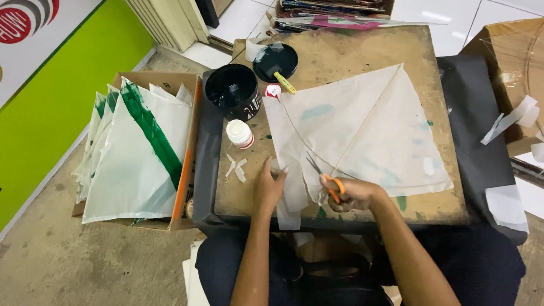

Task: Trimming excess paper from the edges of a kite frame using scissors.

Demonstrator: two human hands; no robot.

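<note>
Left hand [269,189] flat, fingers spread, pressing paper strip [291,199] on table [348,50]; right hand [349,194] grips orange scissors [325,176], blades parted over white kite [360,129].

Small kite-making workshop, floor-level, informal. Landmark: a low square wooden worktop [342,53], stained and paint-flecked, with a white paper kite [375,132] and its thin stick frame spread on it. At the worktop's far left corner, a black pot [233,91] of dark liquid, its lid [274,59] with a brush, and a small white bottle [239,134]. Left of the worktop, a cardboard box [187,83] packed with finished white-and-green kites [136,160]. Right of it, paper offcuts [517,116] on another box. Beyond it, a stack of coloured sheets [331,4]. Bare concrete and tile floor around.
</note>
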